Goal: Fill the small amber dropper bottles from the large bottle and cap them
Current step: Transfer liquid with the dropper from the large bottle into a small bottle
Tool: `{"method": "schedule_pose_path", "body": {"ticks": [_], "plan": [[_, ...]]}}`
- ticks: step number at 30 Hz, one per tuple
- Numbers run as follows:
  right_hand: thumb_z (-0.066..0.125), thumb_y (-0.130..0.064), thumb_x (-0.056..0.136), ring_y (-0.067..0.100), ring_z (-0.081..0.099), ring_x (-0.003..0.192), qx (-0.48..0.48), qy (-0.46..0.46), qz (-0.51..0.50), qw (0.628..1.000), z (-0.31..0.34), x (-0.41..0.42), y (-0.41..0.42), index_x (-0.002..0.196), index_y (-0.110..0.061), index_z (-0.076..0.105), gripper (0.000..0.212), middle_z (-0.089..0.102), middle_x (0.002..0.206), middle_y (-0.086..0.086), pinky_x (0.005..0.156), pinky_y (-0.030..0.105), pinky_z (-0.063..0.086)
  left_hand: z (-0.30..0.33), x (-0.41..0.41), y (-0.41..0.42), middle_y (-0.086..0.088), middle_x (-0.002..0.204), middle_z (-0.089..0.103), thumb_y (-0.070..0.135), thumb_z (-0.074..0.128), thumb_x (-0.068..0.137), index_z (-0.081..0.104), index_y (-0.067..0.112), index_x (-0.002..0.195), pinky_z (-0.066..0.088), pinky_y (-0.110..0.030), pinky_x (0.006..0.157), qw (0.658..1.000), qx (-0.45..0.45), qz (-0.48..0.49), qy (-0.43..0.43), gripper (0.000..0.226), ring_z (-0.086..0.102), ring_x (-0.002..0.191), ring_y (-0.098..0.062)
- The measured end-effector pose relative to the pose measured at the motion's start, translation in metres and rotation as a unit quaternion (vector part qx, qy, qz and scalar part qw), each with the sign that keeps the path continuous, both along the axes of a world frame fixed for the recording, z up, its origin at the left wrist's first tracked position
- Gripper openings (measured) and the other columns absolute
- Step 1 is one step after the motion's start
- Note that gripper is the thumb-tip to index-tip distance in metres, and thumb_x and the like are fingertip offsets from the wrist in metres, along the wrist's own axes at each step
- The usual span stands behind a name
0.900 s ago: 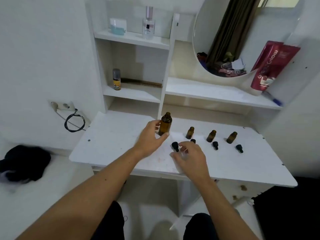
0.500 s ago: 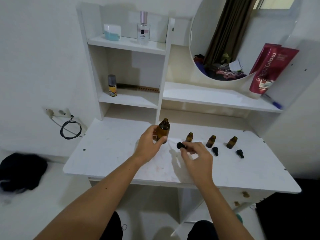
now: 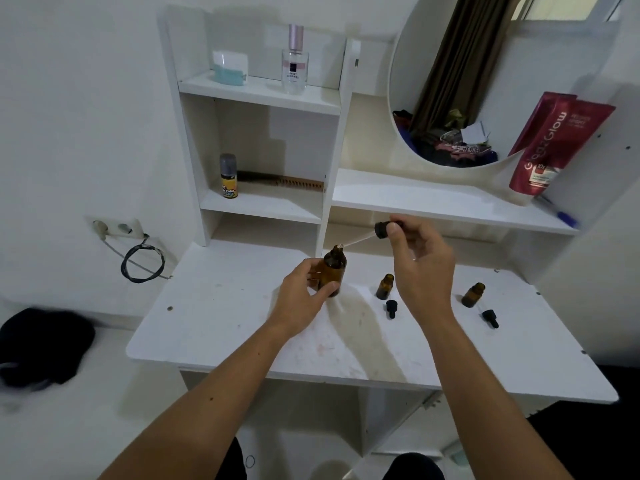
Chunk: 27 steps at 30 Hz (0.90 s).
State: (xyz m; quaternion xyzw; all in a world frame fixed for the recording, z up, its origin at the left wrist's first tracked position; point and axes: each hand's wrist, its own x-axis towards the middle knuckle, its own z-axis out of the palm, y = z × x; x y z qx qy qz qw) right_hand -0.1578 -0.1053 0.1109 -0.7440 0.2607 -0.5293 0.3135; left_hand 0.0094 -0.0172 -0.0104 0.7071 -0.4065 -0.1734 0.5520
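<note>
My left hand (image 3: pixel 304 299) grips the large amber bottle (image 3: pixel 333 270), which stands upright on the white desk (image 3: pixel 221 306). My right hand (image 3: pixel 422 268) pinches a black dropper cap (image 3: pixel 384 229) held in the air, and its glass pipette tip points left at the large bottle's open neck. Two small amber bottles stand open on the desk: one (image 3: pixel 385 286) beside my right wrist, one (image 3: pixel 473 294) further right. A middle one is hidden behind my right hand. Black dropper caps lie in front of them, one (image 3: pixel 390 308) near the first bottle, another (image 3: pixel 490 317) at the right.
White shelves rise behind the desk with a perfume bottle (image 3: pixel 294 60), a small yellow-labelled bottle (image 3: pixel 228 176) and a comb (image 3: pixel 287 181). A round mirror (image 3: pixel 485 74) and a red tube (image 3: pixel 550 147) stand at the right. A socket with cable (image 3: pixel 138 258) hangs on the left wall.
My right hand picked a dropper cap off the desk and raised it up toward the large bottle's neck. My left hand kept its hold on the large bottle.
</note>
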Motion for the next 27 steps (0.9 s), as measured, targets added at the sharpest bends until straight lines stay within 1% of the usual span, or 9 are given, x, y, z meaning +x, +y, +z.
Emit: {"method": "schedule_pose_path", "body": {"ticks": [3, 7, 9, 13, 15, 18, 21, 24, 27], "plan": [[0.067, -0.013, 0.102, 0.009, 0.071, 0.102, -0.056, 0.025, -0.005, 0.998, 0.002, 0.005, -0.006, 0.118, -0.010, 0.073, 0.018, 0.075, 0.109, 0.001, 0.092, 0.024, 0.057, 0.000, 0.001, 0.000, 0.009, 0.120, 0.066, 0.036, 0.078, 0.089, 0.056, 0.027, 0.131, 0.052, -0.023, 0.098, 1.000, -0.003, 0.000, 0.000, 0.048, 0.063, 0.110, -0.013], [0.069, -0.010, 0.100, 0.003, 0.068, 0.097, -0.095, 0.056, 0.009, 0.994, 0.003, 0.012, -0.011, 0.116, -0.007, 0.074, 0.017, 0.075, 0.106, 0.003, 0.089, 0.017, 0.055, -0.002, 0.002, -0.001, 0.008, 0.119, 0.068, 0.036, 0.079, 0.089, 0.058, 0.026, 0.130, 0.054, -0.029, 0.099, 1.000, -0.009, -0.003, 0.004, 0.047, 0.064, 0.108, -0.013], [0.069, -0.011, 0.100, 0.002, 0.069, 0.096, -0.099, 0.064, 0.023, 0.993, 0.007, 0.018, -0.013, 0.116, -0.007, 0.074, 0.017, 0.074, 0.106, 0.003, 0.088, 0.014, 0.053, -0.002, 0.003, -0.001, 0.010, 0.119, 0.068, 0.036, 0.079, 0.088, 0.058, 0.028, 0.130, 0.054, -0.029, 0.099, 1.000, -0.011, -0.004, 0.006, 0.047, 0.063, 0.110, -0.011], [0.074, -0.018, 0.097, 0.005, 0.071, 0.095, -0.051, 0.092, 0.066, 0.992, 0.013, 0.036, -0.016, 0.112, -0.012, 0.077, 0.016, 0.075, 0.103, -0.001, 0.087, 0.015, 0.054, 0.001, 0.002, -0.001, 0.012, 0.121, 0.067, 0.036, 0.079, 0.089, 0.058, 0.026, 0.131, 0.050, -0.024, 0.100, 1.000, -0.002, -0.006, 0.014, 0.049, 0.062, 0.113, -0.009], [0.076, -0.021, 0.096, 0.000, 0.070, 0.091, -0.035, 0.132, 0.076, 0.988, 0.010, 0.044, -0.018, 0.107, -0.015, 0.079, 0.014, 0.075, 0.096, -0.008, 0.083, 0.012, 0.053, 0.002, 0.002, -0.001, 0.011, 0.121, 0.067, 0.036, 0.080, 0.088, 0.058, 0.026, 0.130, 0.050, -0.024, 0.100, 1.000, 0.000, -0.005, 0.016, 0.049, 0.062, 0.113, -0.008], [0.077, -0.024, 0.095, -0.011, 0.067, 0.085, 0.004, 0.175, 0.083, 0.981, 0.000, 0.051, -0.019, 0.105, -0.018, 0.080, 0.012, 0.071, 0.089, -0.021, 0.078, 0.004, 0.050, 0.002, 0.002, -0.001, 0.013, 0.120, 0.067, 0.036, 0.080, 0.088, 0.058, 0.026, 0.129, 0.050, -0.022, 0.099, 1.000, 0.000, -0.004, 0.014, 0.048, 0.063, 0.112, -0.007], [0.078, -0.023, 0.094, -0.010, 0.067, 0.083, 0.027, 0.181, 0.075, 0.980, -0.010, 0.054, -0.020, 0.102, -0.017, 0.080, 0.010, 0.074, 0.087, -0.018, 0.076, 0.003, 0.049, 0.001, 0.003, -0.001, 0.016, 0.116, 0.068, 0.034, 0.080, 0.088, 0.059, 0.029, 0.126, 0.051, -0.021, 0.096, 1.000, -0.007, -0.004, 0.010, 0.044, 0.063, 0.109, -0.004], [0.078, -0.018, 0.093, -0.009, 0.067, 0.081, 0.037, 0.176, 0.063, 0.982, -0.015, 0.056, -0.019, 0.093, -0.016, 0.079, 0.002, 0.074, 0.084, -0.015, 0.075, 0.003, 0.047, -0.001, 0.004, -0.002, 0.015, 0.115, 0.068, 0.032, 0.081, 0.088, 0.059, 0.029, 0.125, 0.052, -0.022, 0.096, 1.000, -0.010, -0.005, 0.010, 0.044, 0.064, 0.108, -0.005], [0.077, -0.014, 0.094, -0.007, 0.066, 0.080, 0.031, 0.168, 0.047, 0.984, -0.018, 0.056, -0.019, 0.088, -0.016, 0.078, 0.006, 0.073, 0.081, -0.016, 0.074, 0.005, 0.049, -0.002, 0.004, -0.003, 0.016, 0.116, 0.067, 0.033, 0.081, 0.088, 0.058, 0.030, 0.125, 0.051, -0.020, 0.095, 1.000, -0.006, -0.004, 0.007, 0.044, 0.063, 0.108, -0.004]]}}
